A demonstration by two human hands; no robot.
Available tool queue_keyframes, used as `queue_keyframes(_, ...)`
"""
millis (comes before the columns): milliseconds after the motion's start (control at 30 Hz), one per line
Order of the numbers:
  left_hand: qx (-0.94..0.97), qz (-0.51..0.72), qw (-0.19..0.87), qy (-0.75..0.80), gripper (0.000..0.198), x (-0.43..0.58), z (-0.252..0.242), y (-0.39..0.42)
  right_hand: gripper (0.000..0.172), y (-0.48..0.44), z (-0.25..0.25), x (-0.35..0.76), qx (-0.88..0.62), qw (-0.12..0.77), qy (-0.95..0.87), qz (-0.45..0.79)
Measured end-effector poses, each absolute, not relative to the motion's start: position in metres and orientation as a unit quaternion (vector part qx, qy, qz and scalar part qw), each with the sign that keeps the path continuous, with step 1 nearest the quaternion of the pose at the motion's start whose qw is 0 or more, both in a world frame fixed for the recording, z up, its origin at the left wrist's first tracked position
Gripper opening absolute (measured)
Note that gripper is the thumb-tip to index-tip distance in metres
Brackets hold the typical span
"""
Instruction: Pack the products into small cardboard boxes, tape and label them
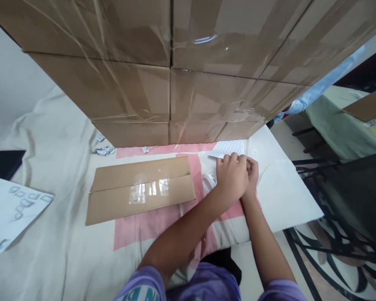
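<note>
Left hand (233, 177) and right hand (252, 173) are curled together, right of the taped box (141, 190); anything held cannot be told.

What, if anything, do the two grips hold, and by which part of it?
It cannot be told: the left grip partly covers the right grip, hiding anything held. Patterned paper shows just beyond.
</note>
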State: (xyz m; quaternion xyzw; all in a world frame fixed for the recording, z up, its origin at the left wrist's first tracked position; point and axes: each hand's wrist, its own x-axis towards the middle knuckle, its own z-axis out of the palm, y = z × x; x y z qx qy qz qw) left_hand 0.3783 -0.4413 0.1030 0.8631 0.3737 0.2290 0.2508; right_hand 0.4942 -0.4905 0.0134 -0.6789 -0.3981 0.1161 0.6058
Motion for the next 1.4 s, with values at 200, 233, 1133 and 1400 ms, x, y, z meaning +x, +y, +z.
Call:
queue_keyframes(200,0.828,0.244,0.278,0.423,0.038,0.382,0.078,-0.427,0.052,-0.479,0.014,0.494,-0.721,0.524,-0.417,0.177)
queue_keyframes(233,0.827,0.246,0.279,0.422,0.038,0.382,0.075,-0.426,0.046,-0.479,0.013,0.494,-0.721,0.527,-0.413,0.179)
queue_keyframes(1133,0.885,0.213,0.284,0.301,0.024,0.376,0.073,-0.42,0.053,-0.502,0.01,0.499,-0.686,0.583,-0.425,0.092)
queue_keyframes(1400,0.902,0.211,0.254,0.278,0.026,0.377,0.073,-0.421,0.054,-0.504,0.01,0.502,-0.689,0.577,-0.426,0.101)
